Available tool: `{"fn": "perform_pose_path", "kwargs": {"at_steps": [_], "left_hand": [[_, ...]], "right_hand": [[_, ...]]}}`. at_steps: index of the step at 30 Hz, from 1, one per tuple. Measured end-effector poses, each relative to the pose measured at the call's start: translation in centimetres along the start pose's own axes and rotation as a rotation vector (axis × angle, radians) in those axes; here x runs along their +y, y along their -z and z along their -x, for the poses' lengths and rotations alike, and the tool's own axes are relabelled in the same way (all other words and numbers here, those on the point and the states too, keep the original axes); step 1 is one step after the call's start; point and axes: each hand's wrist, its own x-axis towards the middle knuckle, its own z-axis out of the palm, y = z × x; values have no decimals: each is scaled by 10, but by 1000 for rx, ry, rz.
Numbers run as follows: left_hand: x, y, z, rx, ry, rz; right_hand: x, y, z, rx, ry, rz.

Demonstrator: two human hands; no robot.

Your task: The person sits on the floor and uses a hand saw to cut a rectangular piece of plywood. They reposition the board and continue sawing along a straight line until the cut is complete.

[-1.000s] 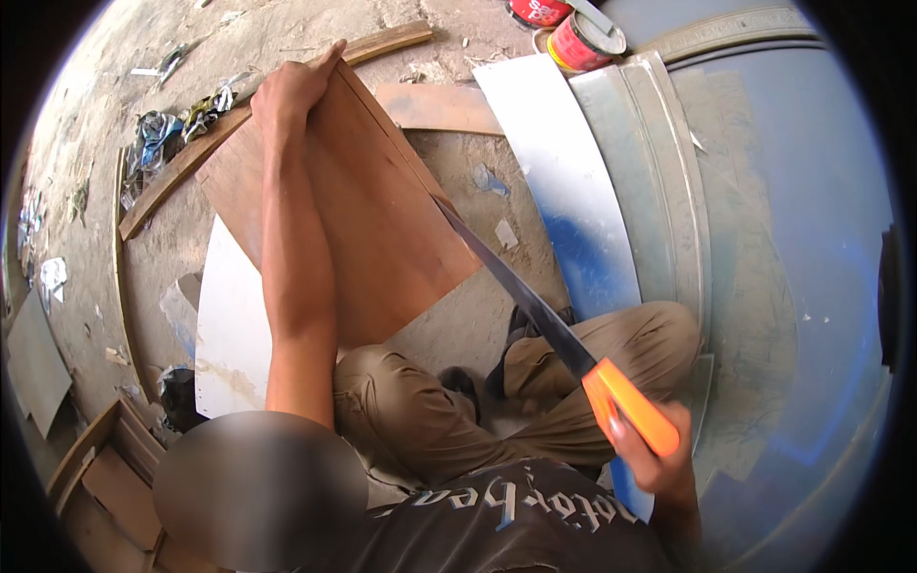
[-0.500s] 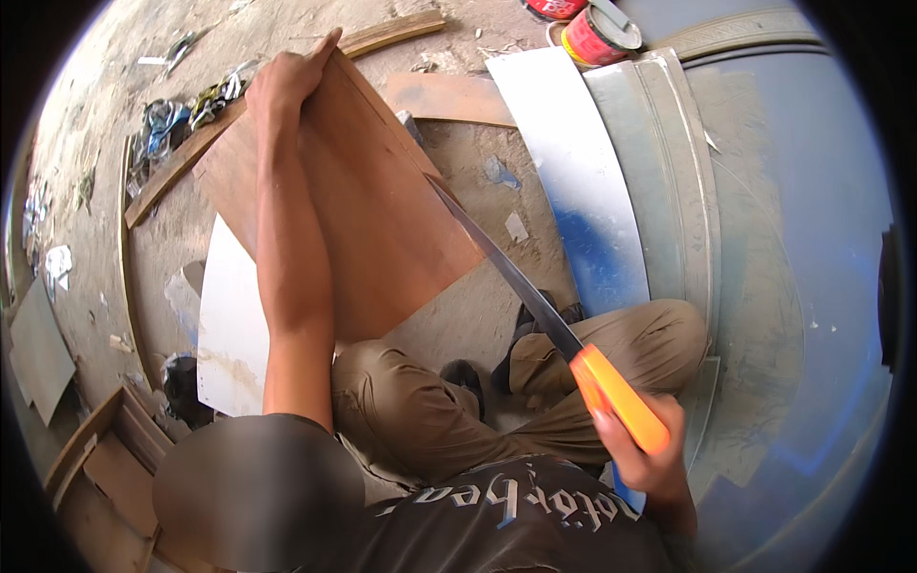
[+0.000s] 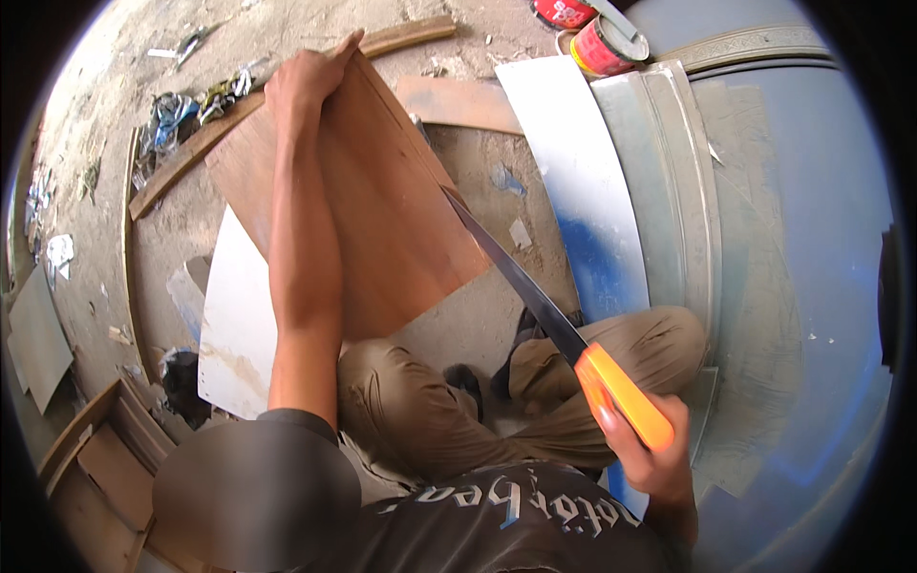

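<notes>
since the earlier frame the saw (image 3: 535, 296) has slid further along the right edge of the brown board (image 3: 382, 220), which lies tilted over the dusty floor (image 3: 478, 181). right hand (image 3: 645, 444) is wrapped tight around the orange handle; left hand (image 3: 306, 81) clamps the board's far corner, likely steadying it. white sheets (image 3: 564, 143) flank it, with bare floor between.

The dusty concrete floor (image 3: 478, 162) carries a white sheet (image 3: 234, 315) beneath the gripped board, curved wooden strips (image 3: 191, 158) beyond it, and red cans (image 3: 602, 43) far right.
</notes>
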Motion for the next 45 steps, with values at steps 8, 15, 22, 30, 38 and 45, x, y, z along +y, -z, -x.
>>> {"fn": "perform_pose_path", "kwargs": {"at_steps": [8,15,22,30,38,45], "left_hand": [[19,-2,2,35,-29,28],[10,12,8,-29,-6,27],[28,4,14,-31,-43,39],[0,21,6,-54,-1,9],[30,0,20,-34,-126,43],[16,3,12,-37,-47,18]], "right_hand": [[39,-60,-106,90,178,-80],[8,-1,9,-22,-29,-55],[34,-41,-106,25,40,-178],[1,-23,4,2,55,-32],[37,-77,-108,119,152,-73],[15,-14,16,4,-33,-69]]}}
